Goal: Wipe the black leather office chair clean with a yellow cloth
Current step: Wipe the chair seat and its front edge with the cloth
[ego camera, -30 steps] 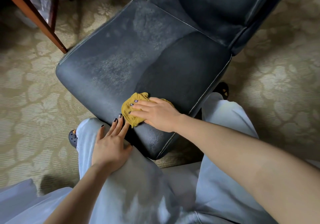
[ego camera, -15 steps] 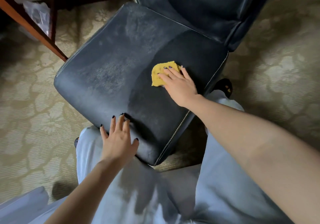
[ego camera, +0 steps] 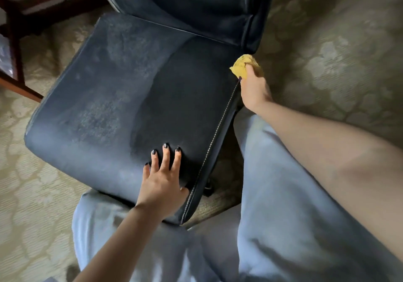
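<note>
The black leather office chair (ego camera: 122,98) fills the middle of the view, its seat dusty and grey on the left half and darker on the right half. My right hand (ego camera: 254,89) grips the bunched yellow cloth (ego camera: 243,64) at the seat's far right corner, just below the backrest (ego camera: 196,4). My left hand (ego camera: 162,181) lies flat on the seat's near edge with fingers spread, holding nothing.
Patterned beige carpet (ego camera: 340,48) surrounds the chair. A dark wooden furniture frame (ego camera: 15,61) stands at the far left. My legs in light blue-grey trousers (ego camera: 272,216) are against the chair's near right side.
My right hand swept the cloth from the seat's near edge across to its far right corner. My left hand moved from my knee onto the seat's front edge.
</note>
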